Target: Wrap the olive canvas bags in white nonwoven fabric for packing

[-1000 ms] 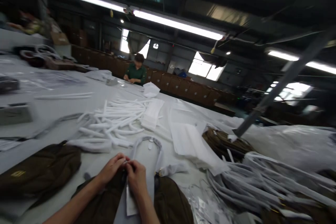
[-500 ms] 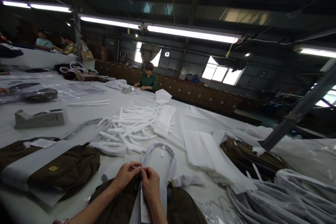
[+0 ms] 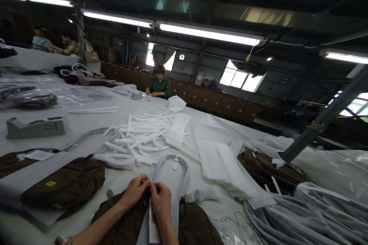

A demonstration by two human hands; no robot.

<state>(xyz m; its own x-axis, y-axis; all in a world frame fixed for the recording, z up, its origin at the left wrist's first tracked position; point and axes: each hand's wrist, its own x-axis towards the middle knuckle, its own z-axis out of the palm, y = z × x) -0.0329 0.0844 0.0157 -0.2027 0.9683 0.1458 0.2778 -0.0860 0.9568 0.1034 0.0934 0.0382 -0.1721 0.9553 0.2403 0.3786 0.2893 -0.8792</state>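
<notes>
A dark olive bag (image 3: 198,224) lies in front of me, its looped handle (image 3: 186,172) wrapped in thin translucent covering and standing up from the top. My left hand (image 3: 136,191) is closed in a pinch at the left foot of the handle. Fingertip to fingertip with it, my right hand (image 3: 161,199) pinches at the same spot. Whatever is between the fingers is too small to make out. Below my right hand a white tag-like strip (image 3: 154,227) lies over the bag. A gold-coloured buckle (image 3: 184,198) shows at the handle's right foot, beside a wrapped strap (image 3: 202,194).
Left is another olive bag (image 3: 69,182) under a white sheet, with a tape dispenser (image 3: 36,127) behind it. White foam tubes (image 3: 146,130) are heaped ahead. White sheets (image 3: 221,160) and grey wrapped straps (image 3: 310,214) lie right, near a slanting post (image 3: 316,126). A co-worker (image 3: 159,85) sits across the table.
The view has shifted slightly, so most things sit a little further left. My hands stay pinched together at the handle's left foot, with hardly any movement relative to the bag.
</notes>
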